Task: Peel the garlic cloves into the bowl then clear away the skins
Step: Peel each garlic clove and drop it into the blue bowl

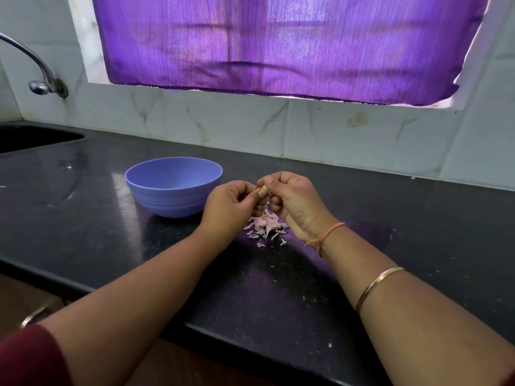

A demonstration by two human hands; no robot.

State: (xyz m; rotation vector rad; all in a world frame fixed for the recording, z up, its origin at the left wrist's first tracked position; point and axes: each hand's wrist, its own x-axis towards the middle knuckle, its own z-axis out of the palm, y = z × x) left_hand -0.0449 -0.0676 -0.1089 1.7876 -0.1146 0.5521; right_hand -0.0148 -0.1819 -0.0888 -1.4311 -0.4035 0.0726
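Note:
A small pale garlic clove [264, 188] is pinched between the fingertips of my left hand [231, 204] and my right hand [292, 199], held just above the black counter. Both hands have curled fingers meeting at the clove. Directly below them lies a heap of pinkish-white garlic skins [266, 225] on the counter. A lavender-blue bowl [172, 188] stands just left of my left hand; its inside is hidden from this angle.
The black stone counter [278, 288] carries small skin flecks near its front edge. A sink [33, 137] and a metal tap [41, 79] lie at the far left. A tiled wall and a purple curtain [278, 45] stand behind.

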